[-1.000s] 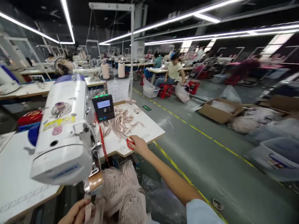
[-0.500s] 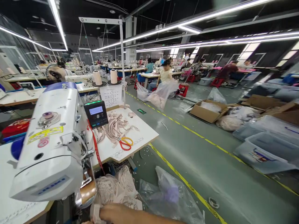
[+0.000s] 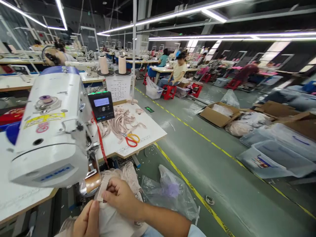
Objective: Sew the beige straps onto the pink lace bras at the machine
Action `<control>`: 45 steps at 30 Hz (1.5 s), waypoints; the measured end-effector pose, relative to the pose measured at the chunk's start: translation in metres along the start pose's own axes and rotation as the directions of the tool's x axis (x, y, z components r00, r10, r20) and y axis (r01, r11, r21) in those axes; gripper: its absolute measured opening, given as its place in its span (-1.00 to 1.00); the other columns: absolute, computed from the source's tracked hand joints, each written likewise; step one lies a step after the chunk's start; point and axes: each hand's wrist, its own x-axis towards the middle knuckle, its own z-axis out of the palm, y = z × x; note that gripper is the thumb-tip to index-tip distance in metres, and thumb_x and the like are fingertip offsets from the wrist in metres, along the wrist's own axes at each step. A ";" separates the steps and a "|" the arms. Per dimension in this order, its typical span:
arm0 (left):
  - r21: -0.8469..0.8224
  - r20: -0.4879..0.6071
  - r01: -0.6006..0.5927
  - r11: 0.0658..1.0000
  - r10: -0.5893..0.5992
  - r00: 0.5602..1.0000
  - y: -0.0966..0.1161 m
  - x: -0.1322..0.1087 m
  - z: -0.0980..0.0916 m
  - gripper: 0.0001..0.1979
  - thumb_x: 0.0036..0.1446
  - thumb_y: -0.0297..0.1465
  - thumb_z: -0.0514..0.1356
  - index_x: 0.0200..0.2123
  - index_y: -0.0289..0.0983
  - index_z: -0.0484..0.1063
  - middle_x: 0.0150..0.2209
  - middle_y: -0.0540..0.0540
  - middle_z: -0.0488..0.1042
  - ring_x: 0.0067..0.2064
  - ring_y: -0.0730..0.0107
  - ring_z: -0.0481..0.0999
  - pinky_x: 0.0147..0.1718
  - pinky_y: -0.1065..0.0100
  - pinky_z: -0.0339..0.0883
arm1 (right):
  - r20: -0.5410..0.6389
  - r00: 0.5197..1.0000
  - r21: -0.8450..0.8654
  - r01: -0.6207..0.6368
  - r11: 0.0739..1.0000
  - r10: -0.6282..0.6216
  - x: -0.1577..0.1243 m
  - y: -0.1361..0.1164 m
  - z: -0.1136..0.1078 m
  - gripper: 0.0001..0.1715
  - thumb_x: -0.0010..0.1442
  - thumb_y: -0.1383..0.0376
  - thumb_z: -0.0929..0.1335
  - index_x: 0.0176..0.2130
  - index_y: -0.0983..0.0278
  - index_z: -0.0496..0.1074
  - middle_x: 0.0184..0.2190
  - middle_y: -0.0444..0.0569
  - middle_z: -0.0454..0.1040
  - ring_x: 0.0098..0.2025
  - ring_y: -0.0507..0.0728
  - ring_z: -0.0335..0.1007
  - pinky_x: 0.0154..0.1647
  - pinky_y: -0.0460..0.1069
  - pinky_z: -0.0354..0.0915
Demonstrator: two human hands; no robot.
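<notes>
Both of my hands hold a pale pink fabric piece at the bottom of the view, just under the head of a white sewing machine. My right hand pinches the fabric's upper edge with closed fingers. My left hand grips the same piece from the left, thumb pressed on it. Red and yellow scissors lie on the white table beside a heap of pink straps.
A clear plastic bag lies on the green floor to my right, by a yellow line. A cardboard box and plastic bins stand further right. Other people sit at tables at the back.
My right hand left the scissors on the table and came back to the fabric under the machine, where it now pinches the piece together with my left hand.
</notes>
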 end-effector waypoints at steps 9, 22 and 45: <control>0.279 -0.138 -0.135 0.951 0.179 0.974 -0.002 0.004 -0.022 -0.68 0.30 -0.17 0.05 -0.04 -0.19 0.45 -0.51 0.07 0.52 -0.50 0.40 0.50 -0.51 0.46 0.32 | -0.013 0.997 -0.338 0.064 0.939 -0.072 0.040 -0.011 -0.010 -0.80 0.21 0.20 0.34 -0.33 0.26 0.27 -0.54 -0.23 0.30 -0.52 -0.03 0.19 -0.50 -0.13 0.08; 0.585 -0.084 -0.332 0.740 0.463 0.882 -0.014 0.031 -0.028 -0.69 0.35 -0.29 0.03 -0.03 -0.22 0.52 -0.33 -0.07 0.63 -0.42 0.38 0.55 -0.45 0.40 0.22 | 0.120 0.984 -0.609 0.176 0.774 -0.130 0.099 -0.033 -0.015 -0.92 0.14 0.31 0.31 -0.37 0.28 0.37 -0.58 -0.22 0.31 -0.45 0.03 0.24 -0.34 -0.08 0.19; 0.649 -0.072 -0.358 0.672 0.522 0.850 -0.018 0.036 -0.028 -0.71 0.32 -0.31 0.08 -0.02 -0.25 0.52 -0.44 -0.07 0.60 -0.49 0.36 0.52 -0.47 0.35 0.18 | 0.144 0.979 -0.627 0.203 0.752 -0.144 0.107 -0.035 -0.015 -0.78 0.18 0.28 0.33 -0.50 0.24 0.32 -0.65 -0.22 0.23 -0.51 0.02 0.19 -0.32 -0.05 0.28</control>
